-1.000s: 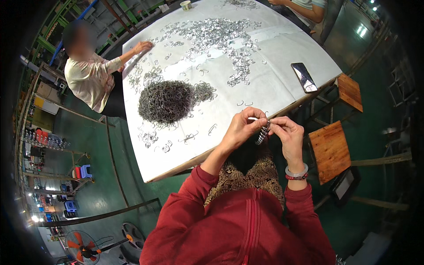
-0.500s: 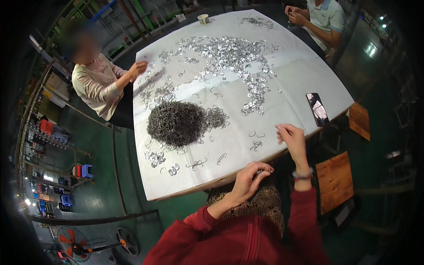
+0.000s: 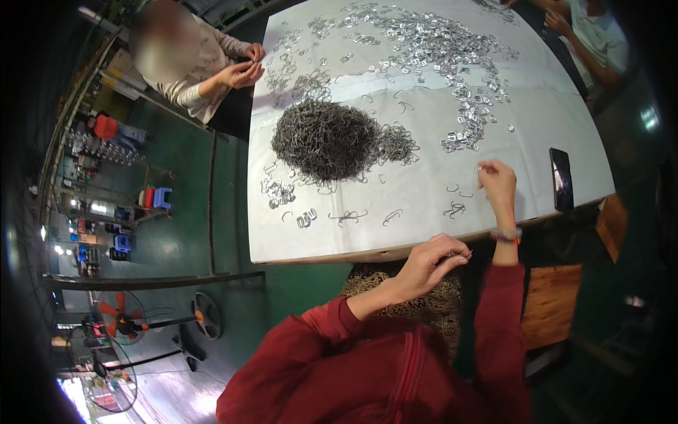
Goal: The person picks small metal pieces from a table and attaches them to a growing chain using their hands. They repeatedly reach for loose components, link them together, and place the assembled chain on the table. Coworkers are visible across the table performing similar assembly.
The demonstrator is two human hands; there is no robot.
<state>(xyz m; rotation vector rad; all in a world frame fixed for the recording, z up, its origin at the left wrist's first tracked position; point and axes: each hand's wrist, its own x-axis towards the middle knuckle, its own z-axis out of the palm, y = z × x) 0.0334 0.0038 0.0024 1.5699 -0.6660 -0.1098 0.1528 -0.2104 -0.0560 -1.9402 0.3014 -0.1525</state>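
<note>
My left hand [image 3: 432, 264] is closed just off the table's near edge, thumb and fingers pinching something small and metallic that I cannot make out. Farther forward and to the right, my right hand [image 3: 498, 186] is over the tabletop. Its fingertips are pressed together around a tiny piece too small to name. Several bent wire hooks [image 3: 455, 209] lie left of this hand. Beyond it spreads a trail of small silvery metal buckles [image 3: 462, 140]. A big heap of dark wire hooks [image 3: 325, 140] stands left of centre, with a smaller pile of hooks [image 3: 397, 145] beside it.
On the white-covered table [image 3: 551, 116], a black phone [image 3: 561, 178] lies near the right edge. Small groups of buckles [image 3: 277, 192] lie front left. One person [image 3: 212, 71] works at the far left, another [image 3: 593, 42] at the far right. A wooden stool [image 3: 552, 304] stands beside me.
The view has shifted, so the table sits higher and farther right. My right hand has moved slightly forward over the table. The person at left has brought both hands together.
</note>
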